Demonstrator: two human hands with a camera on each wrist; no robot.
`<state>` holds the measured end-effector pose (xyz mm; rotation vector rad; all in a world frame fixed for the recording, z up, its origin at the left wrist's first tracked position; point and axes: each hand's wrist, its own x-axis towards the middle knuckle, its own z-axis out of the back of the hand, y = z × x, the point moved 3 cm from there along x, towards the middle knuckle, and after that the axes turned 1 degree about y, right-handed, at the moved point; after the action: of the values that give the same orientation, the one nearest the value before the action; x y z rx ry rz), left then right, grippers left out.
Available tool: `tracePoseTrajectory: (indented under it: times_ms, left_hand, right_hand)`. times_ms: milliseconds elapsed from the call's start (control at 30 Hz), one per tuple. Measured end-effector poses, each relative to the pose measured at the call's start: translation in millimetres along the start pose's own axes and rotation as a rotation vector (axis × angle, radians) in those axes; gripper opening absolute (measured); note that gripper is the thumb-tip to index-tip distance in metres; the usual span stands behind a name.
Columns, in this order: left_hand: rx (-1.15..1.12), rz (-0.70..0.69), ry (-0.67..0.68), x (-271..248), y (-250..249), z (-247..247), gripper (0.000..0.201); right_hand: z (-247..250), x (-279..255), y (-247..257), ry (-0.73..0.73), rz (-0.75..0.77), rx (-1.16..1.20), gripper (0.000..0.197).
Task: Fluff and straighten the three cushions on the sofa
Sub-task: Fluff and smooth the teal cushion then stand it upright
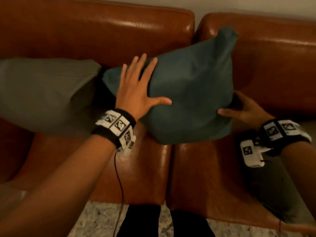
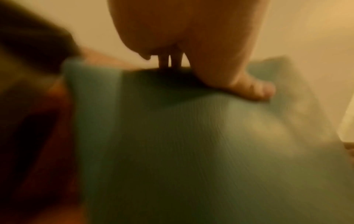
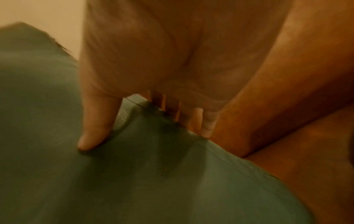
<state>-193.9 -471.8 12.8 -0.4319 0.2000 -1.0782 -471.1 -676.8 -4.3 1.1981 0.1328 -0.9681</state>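
Teal cushion between my two hands

My right hand (image 1: 246,109) pinches the right edge of the teal cushion (image 1: 188,93): the thumb lies on the front face, the other fingers go behind the seam, as the right wrist view shows. My left hand (image 1: 136,89) is flat and spread, fingers straight, and it presses on the left part of the front face; it grips nothing.

The cushion stands on its lower edge over the gap between the two seat pads of the brown leather sofa (image 1: 102,31), and it leans back toward the backrest. It is tilted, with its top right corner pointing up high and its left corner low, so its long axis runs from lower left to upper right. The holding hand is at the lower right, the pushing hand at the left.

I judge that the next move is a pat or a squeeze from the left against the right hand's hold.

A grey-green cushion (image 1: 44,93) lies just left of the teal one. Another grey cushion (image 1: 273,189) is partly visible under my right forearm.
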Motion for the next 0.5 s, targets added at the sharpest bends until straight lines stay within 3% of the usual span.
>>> tracePoseTrajectory:
  times_ms: [167,233,300,367,500]
  left_hand:
    - [-0.395,0.383,-0.312,-86,19,-50,0.136]
    - [-0.568,0.581,-0.209,-111,32,-79,0.148]
    - [-0.796,0.622,-0.08,-110,35,-94,0.149]
    - [-1.006,0.598,-0.045,-96,33,-97,0.126]
    - [-0.993,0.486,-0.201,-81,1,-66,0.071]
  right_hand:
    - [5,7,-11,0.083,0.052,0.058,0.119]
    - [2,9,-7,0.115,0.108,0.076,0.134]
    - [-6,12,-2,0.115,0.154,0.04,0.144]
    - [-10,16,-2,0.052,0.157,0.003,0.145]
    - [-3,5,-14,-0.092,0.173,0.18,0.122]
